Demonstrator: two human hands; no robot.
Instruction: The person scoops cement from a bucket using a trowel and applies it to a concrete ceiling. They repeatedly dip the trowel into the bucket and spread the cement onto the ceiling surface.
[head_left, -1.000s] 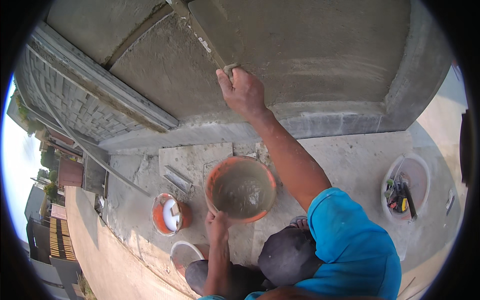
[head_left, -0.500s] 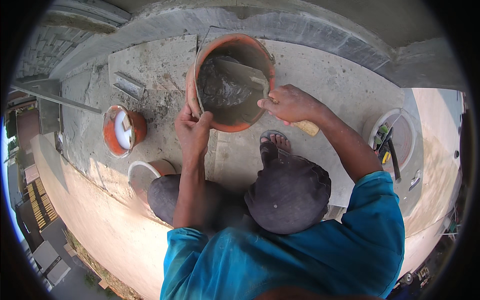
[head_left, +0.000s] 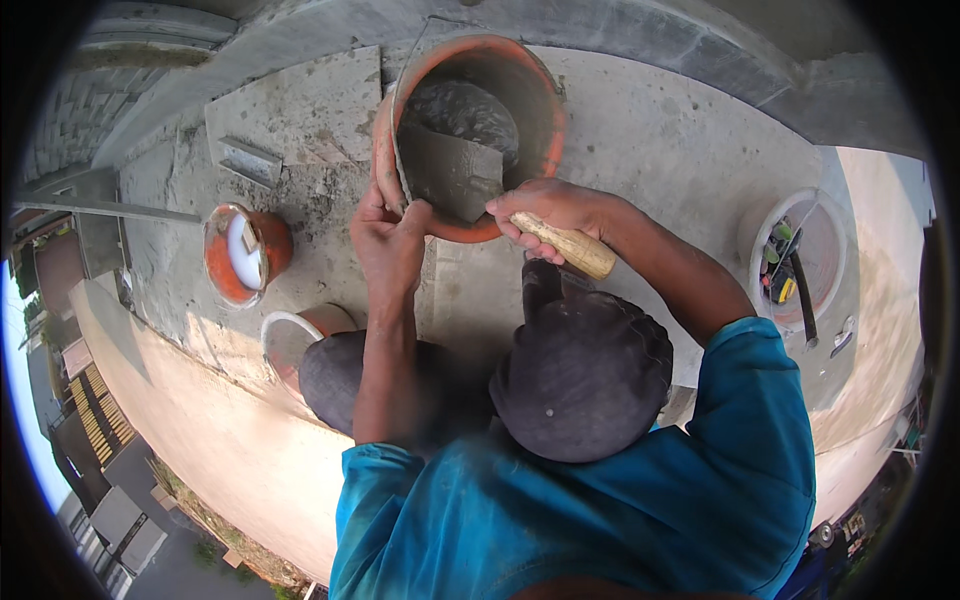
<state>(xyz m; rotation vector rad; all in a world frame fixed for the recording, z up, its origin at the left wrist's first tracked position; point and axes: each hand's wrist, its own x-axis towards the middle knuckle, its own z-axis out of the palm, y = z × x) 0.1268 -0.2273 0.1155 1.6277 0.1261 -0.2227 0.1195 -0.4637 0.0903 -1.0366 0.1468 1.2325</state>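
An orange bucket (head_left: 548,150) tilts toward me, with wet grey mortar (head_left: 465,108) inside it. My left hand (head_left: 392,232) grips its left side, thumb over the rim and fingers along the outer wall. My right hand (head_left: 555,218) is closed round the wooden handle of a trowel (head_left: 450,170). The flat, mortar-smeared blade lies inside the bucket, along the wall nearest me. Part of the handle's near end shows below my palm. A thin wire bail stands up at the bucket's far left rim.
To the left stand a smaller orange bucket (head_left: 275,250) with white contents and a pale-rimmed bucket (head_left: 330,320) beside my knee. A metal channel piece (head_left: 250,162) lies farther off. At right, a white tub (head_left: 830,250) holds tools. A grey wall borders the far side.
The trowel blade has swung from the upper right of the mortar down to the bucket's near wall. My right hand has turned, and the bucket is tipped more.
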